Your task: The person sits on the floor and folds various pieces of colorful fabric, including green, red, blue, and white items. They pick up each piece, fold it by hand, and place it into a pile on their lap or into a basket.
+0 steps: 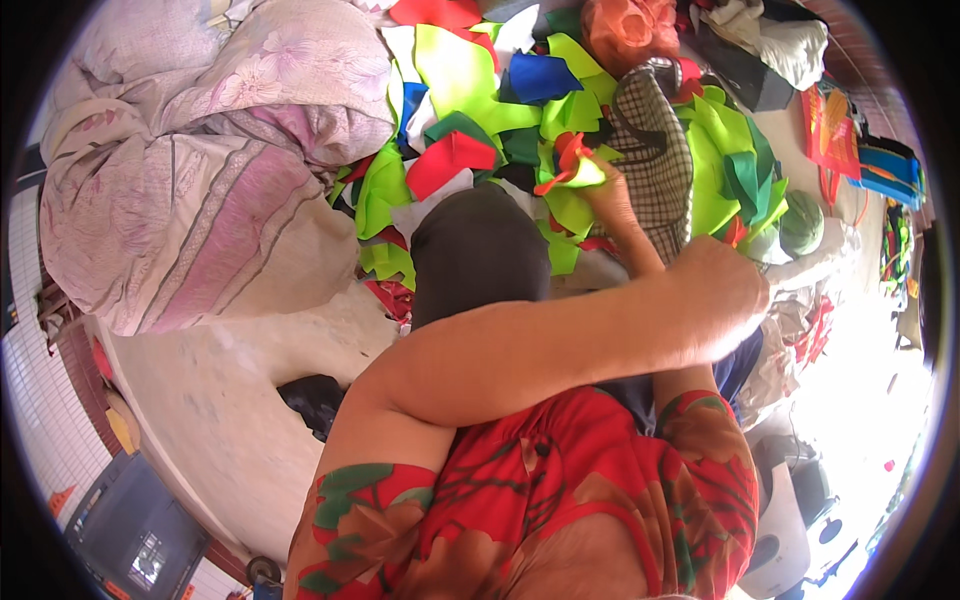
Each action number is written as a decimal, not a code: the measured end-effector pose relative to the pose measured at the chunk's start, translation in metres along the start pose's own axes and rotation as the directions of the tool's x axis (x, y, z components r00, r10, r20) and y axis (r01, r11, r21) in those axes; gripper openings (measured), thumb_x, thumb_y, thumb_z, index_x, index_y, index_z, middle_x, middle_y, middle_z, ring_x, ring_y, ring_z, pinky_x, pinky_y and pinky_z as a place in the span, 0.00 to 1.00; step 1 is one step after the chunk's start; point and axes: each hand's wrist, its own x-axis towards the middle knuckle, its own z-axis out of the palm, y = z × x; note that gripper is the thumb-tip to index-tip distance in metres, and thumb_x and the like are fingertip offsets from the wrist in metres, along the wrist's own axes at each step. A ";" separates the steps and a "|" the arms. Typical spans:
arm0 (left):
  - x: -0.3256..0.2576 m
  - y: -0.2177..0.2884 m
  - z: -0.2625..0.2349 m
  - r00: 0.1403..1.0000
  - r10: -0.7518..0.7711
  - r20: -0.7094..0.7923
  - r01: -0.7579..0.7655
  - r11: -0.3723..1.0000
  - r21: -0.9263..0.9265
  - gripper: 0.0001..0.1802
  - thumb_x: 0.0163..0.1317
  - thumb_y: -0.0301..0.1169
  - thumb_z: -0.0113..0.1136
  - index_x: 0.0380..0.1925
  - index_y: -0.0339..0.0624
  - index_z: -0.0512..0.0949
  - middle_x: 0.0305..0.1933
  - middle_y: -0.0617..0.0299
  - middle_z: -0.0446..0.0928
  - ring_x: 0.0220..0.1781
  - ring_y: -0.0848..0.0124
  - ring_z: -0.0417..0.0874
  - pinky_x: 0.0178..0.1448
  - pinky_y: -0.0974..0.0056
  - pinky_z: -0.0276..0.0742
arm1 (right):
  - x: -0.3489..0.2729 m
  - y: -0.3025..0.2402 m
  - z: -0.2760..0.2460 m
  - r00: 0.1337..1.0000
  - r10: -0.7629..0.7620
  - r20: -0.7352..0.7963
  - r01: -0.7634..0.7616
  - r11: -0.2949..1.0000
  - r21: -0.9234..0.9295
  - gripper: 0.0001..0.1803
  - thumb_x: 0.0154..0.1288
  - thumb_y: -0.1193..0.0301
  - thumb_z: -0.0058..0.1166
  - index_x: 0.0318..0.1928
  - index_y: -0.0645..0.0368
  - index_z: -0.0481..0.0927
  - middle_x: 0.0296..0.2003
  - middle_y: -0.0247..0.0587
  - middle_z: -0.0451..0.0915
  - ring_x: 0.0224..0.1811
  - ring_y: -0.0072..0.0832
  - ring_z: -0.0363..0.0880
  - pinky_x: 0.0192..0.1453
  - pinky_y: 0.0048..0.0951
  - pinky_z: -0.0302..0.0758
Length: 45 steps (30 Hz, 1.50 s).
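Note:
My left arm crosses in front of me to the right, and its hand [725,295] is closed in a fist. Whatever that fist may hold is hidden. Farther away, my right hand [612,200] pinches a few small fabric pieces [572,165], red and yellow-green. A big heap of cut fabric pieces [455,75] in lime, green, red, blue and white spreads around it. Beside my right hand lies a brown checkered cloth [650,150], with more lime and green pieces [720,170] to its right. My dark-clothed knee [480,250] rises before the heap.
Large pale bundles [220,210] with pink patterning fill the far left. An orange-red bag [630,30] sits behind the heap. A round green object [802,225] is on the right, near a red bag [830,130]. A grey plastic container [130,525] stands at the lower left.

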 end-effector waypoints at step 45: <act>0.010 -0.035 -0.090 0.990 -0.107 -0.088 0.060 0.903 -0.426 0.14 0.55 0.36 0.61 0.26 0.32 0.77 0.22 0.64 0.74 0.27 0.77 0.73 0.34 0.69 0.67 | -0.126 -0.186 -0.121 0.822 -0.508 -0.255 0.398 0.194 0.897 0.25 0.52 0.64 0.55 0.48 0.68 0.76 0.48 0.56 0.76 0.52 0.49 0.74 0.62 0.48 0.66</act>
